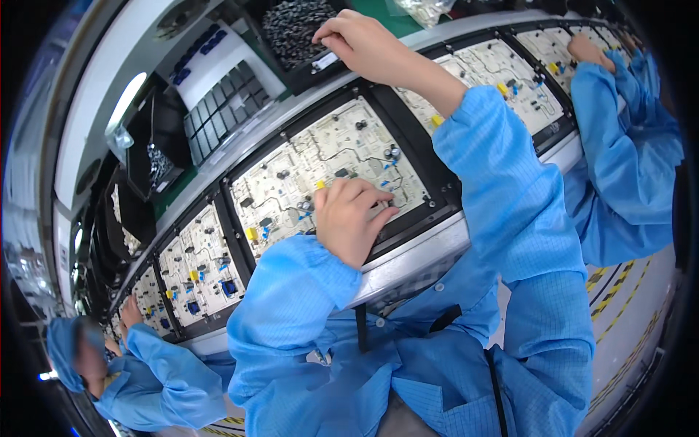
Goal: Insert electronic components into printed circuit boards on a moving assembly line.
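Note:
A white circuit board [291, 164] in a black frame lies in front of me, set with small black, blue and yellow parts. My left hand [349, 218] is over its near edge with bent fingers. Thumb and forefinger come close together around a small dark thing that I cannot make out. My right hand [360, 47] reaches beyond the board to a black bin [295, 36] heaped with small dark components. Its fingers are curled together at the bin's right side, and whatever they hold is hidden.
More framed circuit boards [196, 262] continue along the line on both sides. Behind it stand a compartmented black tray [226, 109], another black bin [156, 164] and a clear plastic bag [426, 11]. Co-workers in blue work at the left [156, 379] and right [619, 153].

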A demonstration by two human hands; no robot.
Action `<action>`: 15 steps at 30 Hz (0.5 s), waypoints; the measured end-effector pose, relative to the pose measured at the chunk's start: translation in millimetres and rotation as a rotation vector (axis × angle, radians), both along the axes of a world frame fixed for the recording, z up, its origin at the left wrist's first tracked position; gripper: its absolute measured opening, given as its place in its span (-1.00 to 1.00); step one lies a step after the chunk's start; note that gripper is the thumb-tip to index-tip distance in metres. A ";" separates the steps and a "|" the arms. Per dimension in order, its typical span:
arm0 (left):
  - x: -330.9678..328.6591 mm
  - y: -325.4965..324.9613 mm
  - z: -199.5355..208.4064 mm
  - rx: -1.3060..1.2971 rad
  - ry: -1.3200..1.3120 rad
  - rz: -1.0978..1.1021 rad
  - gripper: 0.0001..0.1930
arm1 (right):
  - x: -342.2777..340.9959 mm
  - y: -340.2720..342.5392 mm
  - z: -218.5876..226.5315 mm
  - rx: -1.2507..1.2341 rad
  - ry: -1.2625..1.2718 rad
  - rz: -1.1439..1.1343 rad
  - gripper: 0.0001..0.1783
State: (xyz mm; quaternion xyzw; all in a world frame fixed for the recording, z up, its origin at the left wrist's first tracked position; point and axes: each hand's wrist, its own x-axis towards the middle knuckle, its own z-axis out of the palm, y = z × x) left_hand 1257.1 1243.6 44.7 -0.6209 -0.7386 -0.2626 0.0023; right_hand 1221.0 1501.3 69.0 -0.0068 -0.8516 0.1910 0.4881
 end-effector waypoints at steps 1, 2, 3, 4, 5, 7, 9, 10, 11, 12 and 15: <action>-0.8 0.1 -1.0 0.002 0.017 0.018 -0.83 | 9.2 -2.7 -1.4 -0.116 -0.074 -0.029 -0.80; 0.4 0.4 -1.1 0.001 0.032 0.033 -0.82 | 16.0 1.0 -3.0 -0.129 -0.073 -0.042 -0.80; 2.0 1.5 1.6 -0.015 0.032 0.033 -0.81 | 21.0 3.8 -4.5 -0.126 -0.063 -0.031 -0.81; 2.8 2.6 2.1 -0.027 0.033 0.023 -0.81 | 25.9 6.5 -6.0 -0.123 -0.052 -0.018 -0.82; 2.6 2.9 2.2 -0.027 0.031 0.035 -0.81 | 30.3 7.3 -6.2 -0.137 -0.058 -0.027 -0.84; 3.0 3.6 4.4 -0.038 0.049 0.045 -0.82 | 33.4 7.6 -8.9 -0.189 -0.051 0.007 -0.85; 6.9 6.7 4.8 -0.030 0.136 0.026 -0.82 | 35.3 11.1 -14.4 -0.231 -0.044 0.039 -0.85; 8.8 8.2 4.8 -0.015 0.222 0.010 -0.81 | 35.5 12.6 -16.2 -0.198 -0.043 0.025 -0.85; 11.2 7.8 4.2 -0.020 0.223 0.015 -0.81 | 34.4 11.2 -18.2 -0.167 -0.043 0.017 -0.86; 14.1 7.7 3.6 -0.013 0.323 0.018 -0.79 | 33.4 10.1 -19.3 -0.170 -0.042 0.024 -0.86; 18.5 2.5 2.9 -0.030 0.476 0.036 -0.76 | 27.0 7.2 -20.8 -0.124 -0.053 0.035 -0.85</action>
